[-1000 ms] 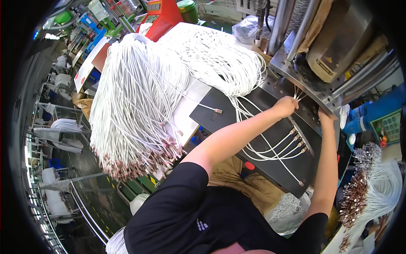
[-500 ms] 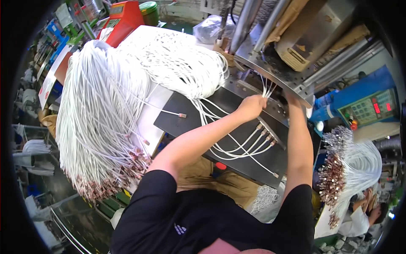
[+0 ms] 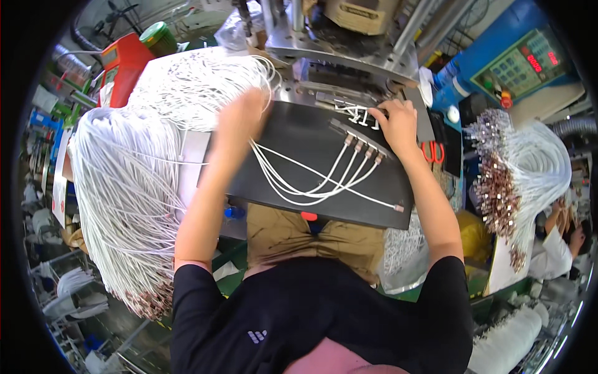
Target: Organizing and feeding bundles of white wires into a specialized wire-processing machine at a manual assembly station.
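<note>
Right fingers (image 3: pixel 406 107) near white pieces (image 3: pixel 364 116); cables (image 3: pixel 255 148) cross the black board (image 3: pixel 296 128).

Cables (image 3: pixel 305 201) are showing smooth plastic, the board (image 3: pixel 293 134) is looking matt, the press (image 3: pixel 342 56) is gleaming like metal, trousers (image 3: pixel 277 234) showing creased cloth.

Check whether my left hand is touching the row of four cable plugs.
Apart: the head view plainly shows black board between your blurred left hand and the row of four cable plugs.
</note>
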`<state>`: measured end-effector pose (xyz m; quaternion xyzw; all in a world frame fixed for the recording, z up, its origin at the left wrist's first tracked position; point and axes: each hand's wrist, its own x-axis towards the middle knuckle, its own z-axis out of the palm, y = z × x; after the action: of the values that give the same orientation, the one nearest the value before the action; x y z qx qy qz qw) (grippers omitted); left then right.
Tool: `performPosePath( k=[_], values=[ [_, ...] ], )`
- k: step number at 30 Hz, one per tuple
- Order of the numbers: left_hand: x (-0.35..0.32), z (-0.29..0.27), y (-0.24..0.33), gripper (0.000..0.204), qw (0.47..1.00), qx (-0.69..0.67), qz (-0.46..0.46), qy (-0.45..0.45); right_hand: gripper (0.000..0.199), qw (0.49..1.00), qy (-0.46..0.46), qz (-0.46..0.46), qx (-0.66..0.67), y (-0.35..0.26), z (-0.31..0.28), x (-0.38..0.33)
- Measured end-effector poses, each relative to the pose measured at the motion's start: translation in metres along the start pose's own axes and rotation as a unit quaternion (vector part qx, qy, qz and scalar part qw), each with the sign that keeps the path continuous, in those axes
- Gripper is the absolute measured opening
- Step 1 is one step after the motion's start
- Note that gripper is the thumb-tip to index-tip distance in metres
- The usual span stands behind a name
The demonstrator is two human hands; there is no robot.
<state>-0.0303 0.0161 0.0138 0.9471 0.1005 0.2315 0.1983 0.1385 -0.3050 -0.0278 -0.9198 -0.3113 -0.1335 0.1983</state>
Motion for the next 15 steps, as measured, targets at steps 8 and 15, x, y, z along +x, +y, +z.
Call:
performPosePath(
  k=[8, 15],
  values=[
    [-0.091, 0.08, 0.105, 0.017, 0.924, -0.101, 0.368, 0.003, 0.026, 0.963, -0.247, 0.002, 0.112, 0.0, -0.053, -0.073],
    [-0.068, 0.092, 0.099, 0.018, 0.964, -0.05, 0.255, -0.063, 0.024, 0.977, 0.029, -0.036, 0.207, 0.002, 0.008, -0.009]
  ],
)
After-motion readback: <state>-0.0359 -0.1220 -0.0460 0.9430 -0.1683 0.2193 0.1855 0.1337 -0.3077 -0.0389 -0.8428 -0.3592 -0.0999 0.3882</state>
